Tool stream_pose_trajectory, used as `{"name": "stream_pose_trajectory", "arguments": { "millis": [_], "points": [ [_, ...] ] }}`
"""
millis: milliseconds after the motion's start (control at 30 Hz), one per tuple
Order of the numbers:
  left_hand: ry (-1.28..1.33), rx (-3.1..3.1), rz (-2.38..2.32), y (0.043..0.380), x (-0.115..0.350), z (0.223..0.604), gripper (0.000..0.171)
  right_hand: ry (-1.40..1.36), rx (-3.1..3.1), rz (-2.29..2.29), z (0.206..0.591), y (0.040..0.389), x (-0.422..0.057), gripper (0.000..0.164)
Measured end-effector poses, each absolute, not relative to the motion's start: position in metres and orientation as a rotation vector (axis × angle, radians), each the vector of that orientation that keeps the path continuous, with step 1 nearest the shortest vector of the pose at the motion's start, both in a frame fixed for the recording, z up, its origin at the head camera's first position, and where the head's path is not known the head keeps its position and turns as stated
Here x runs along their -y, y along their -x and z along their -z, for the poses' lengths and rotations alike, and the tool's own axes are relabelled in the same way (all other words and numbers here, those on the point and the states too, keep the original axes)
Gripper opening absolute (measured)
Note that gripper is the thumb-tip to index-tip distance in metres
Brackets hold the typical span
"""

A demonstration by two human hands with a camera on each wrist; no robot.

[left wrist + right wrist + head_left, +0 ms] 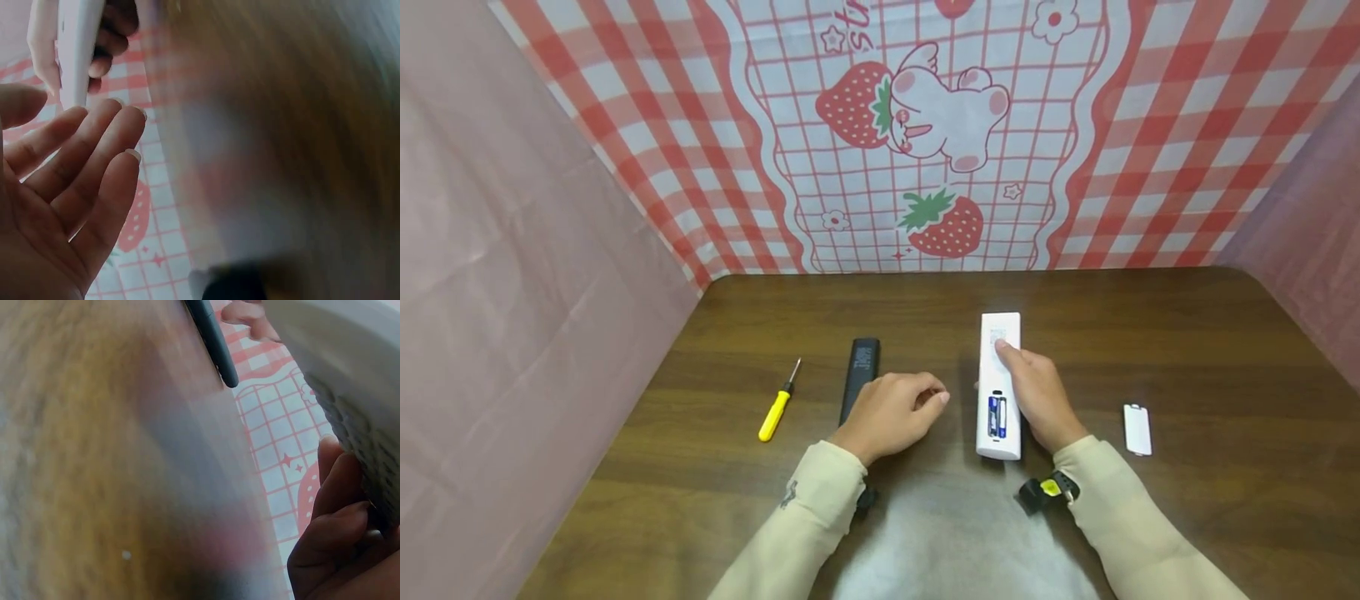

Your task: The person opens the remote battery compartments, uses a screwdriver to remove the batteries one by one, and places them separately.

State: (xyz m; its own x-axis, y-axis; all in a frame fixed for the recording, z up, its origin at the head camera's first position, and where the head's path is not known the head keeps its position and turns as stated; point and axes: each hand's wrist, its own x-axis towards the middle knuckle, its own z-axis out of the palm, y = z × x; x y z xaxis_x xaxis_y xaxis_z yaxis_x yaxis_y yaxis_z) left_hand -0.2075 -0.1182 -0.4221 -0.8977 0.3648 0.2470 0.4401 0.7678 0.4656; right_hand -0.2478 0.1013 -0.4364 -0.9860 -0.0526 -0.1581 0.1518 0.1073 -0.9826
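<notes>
My right hand point(1047, 398) grips a white remote control point(997, 371), thumb on its back and fingers around the far side. The remote's back faces up, and its uncovered battery compartment shows blue-and-white batteries point(997, 417). In the right wrist view its rows of buttons point(350, 422) face the fingers. To the left of the remote, my left hand point(897, 414) is held with loosely bent fingers and nothing in it, as the left wrist view also shows. Partly behind that hand lies a black remote control point(861, 371).
A white battery cover point(1137, 429) lies on the wooden table point(1225, 358), right of my right hand. Over on the left is a screwdriver point(775, 415) with a yellow handle. A checked strawberry-print cloth point(880, 208) hangs along the table's far edge.
</notes>
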Motion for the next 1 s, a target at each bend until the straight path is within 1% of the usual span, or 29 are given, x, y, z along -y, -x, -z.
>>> {"name": "stream_pose_trajectory", "arguments": {
  "millis": [133,433,733,1000],
  "points": [
    [0.709,2.814,0.665,0.207,0.128,0.422,0.024,-0.104,-2.211,1.999,0.438,0.248,-0.100,0.058],
    [0.734,2.730,0.622,0.203,0.151,0.426,0.020,-0.085,-2.202,1.988,0.438,0.249,-0.103,0.060],
    [0.576,2.666,0.408,0.200,0.168,0.429,0.019,-0.076,-2.202,1.962,0.438,0.250,-0.104,0.061],
    [0.533,2.638,0.373,0.197,0.183,0.427,0.017,-0.053,-2.179,1.963,0.438,0.249,-0.103,0.063]
  ]
}}
